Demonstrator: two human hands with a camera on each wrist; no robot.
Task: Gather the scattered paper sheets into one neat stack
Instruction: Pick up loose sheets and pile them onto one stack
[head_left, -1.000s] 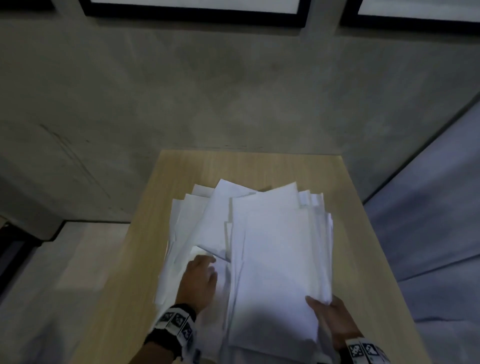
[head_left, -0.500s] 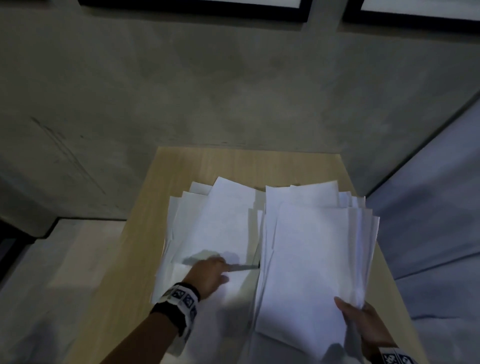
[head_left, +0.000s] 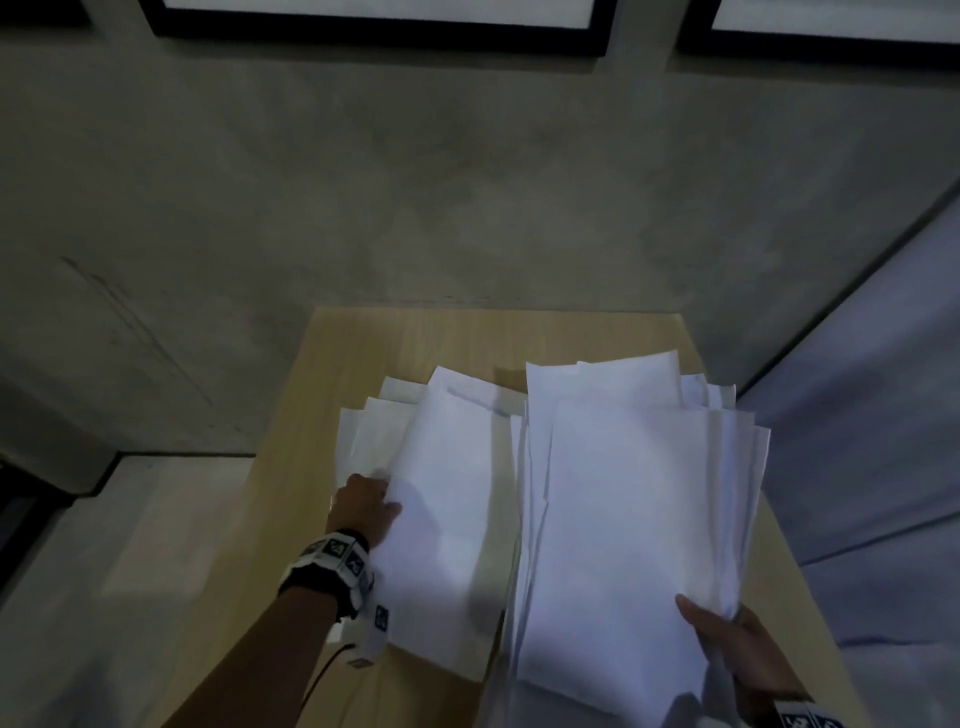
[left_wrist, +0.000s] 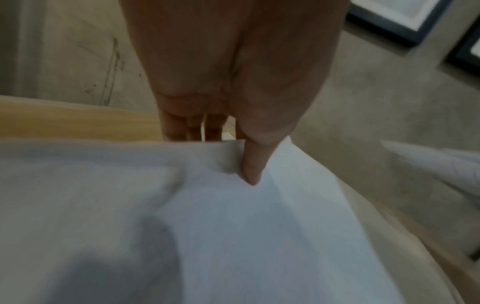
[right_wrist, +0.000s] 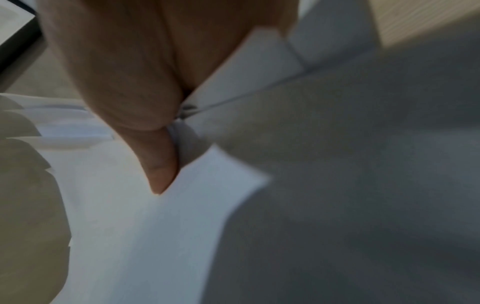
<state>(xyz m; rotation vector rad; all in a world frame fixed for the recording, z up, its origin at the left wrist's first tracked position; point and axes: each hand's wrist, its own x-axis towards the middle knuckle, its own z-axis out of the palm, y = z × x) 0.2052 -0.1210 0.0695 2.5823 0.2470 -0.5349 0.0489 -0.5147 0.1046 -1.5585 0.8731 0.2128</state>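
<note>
At the lower right of the head view, the right hand (head_left: 737, 649) pinches a fanned bundle of white sheets (head_left: 623, 519) by its near corner, thumb on top. Left of centre, the left hand (head_left: 363, 512) grips the edge of a second sheaf of paper (head_left: 441, 493), thumb (left_wrist: 250, 170) on top. Both batches lie side by side on the wooden desk (head_left: 415, 338), against the grey wall (head_left: 467, 182).
</note>
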